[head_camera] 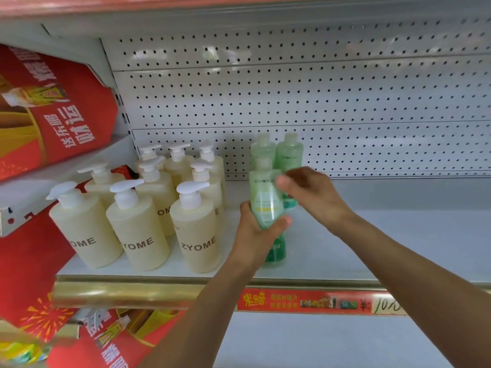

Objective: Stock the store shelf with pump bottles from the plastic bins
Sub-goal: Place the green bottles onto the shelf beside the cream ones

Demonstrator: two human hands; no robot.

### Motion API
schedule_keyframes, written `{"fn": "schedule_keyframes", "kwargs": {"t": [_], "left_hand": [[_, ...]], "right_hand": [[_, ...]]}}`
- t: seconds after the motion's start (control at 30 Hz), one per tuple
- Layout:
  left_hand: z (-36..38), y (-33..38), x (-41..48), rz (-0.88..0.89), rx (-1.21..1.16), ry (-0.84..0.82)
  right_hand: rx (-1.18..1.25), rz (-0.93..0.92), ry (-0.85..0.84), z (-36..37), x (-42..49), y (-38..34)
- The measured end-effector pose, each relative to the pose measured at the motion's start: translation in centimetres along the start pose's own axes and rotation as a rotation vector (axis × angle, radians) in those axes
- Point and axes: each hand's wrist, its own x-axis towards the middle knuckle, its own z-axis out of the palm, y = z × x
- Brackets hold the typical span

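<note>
Status: gripping green bottle (265, 205) mid-body with left hand (255, 233), fingers curled round it. Upright at shelf (425, 208) front, just right of cream pump bottles (196, 229), ahead of two rear green bottles (289, 152) by pegboard (318, 102). Right hand (316, 193) at bottle's shoulder, too blurred to tell grasp. Can't tell whether base touches board.

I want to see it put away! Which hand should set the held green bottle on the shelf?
Probably the left. The left hand grips the green bottle round its middle, over the shelf; the right hand is blurred near its top.
</note>
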Motion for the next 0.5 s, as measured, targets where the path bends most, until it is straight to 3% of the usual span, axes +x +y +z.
{"fn": "schedule_keyframes", "kwargs": {"t": [0.03, 0.1, 0.23, 0.3, 0.5], "left_hand": [[0.8, 0.1, 0.0, 0.021, 0.000, -0.012], [2.2, 0.3, 0.3, 0.057, -0.018, -0.048], [2.9, 0.5, 1.0, 0.065, 0.141, -0.175], [2.1, 0.1, 1.8, 0.059, 0.239, -0.099], [0.7, 0.0, 4.8, -0.042, 0.186, 0.030]], "right_hand": [[-0.001, 0.013, -0.118, 0.0, -0.9, -0.5], [-0.027, 0.032, -0.155, -0.4, -1.6, -0.5], [-0.030, 0.041, 0.021, -3.2, -1.0, 0.7], [-0.032, 0.061, 0.101, -4.8, -0.1, 1.8], [-0.034, 0.129, 0.190, -6.8, 3.0, 4.5]]}}
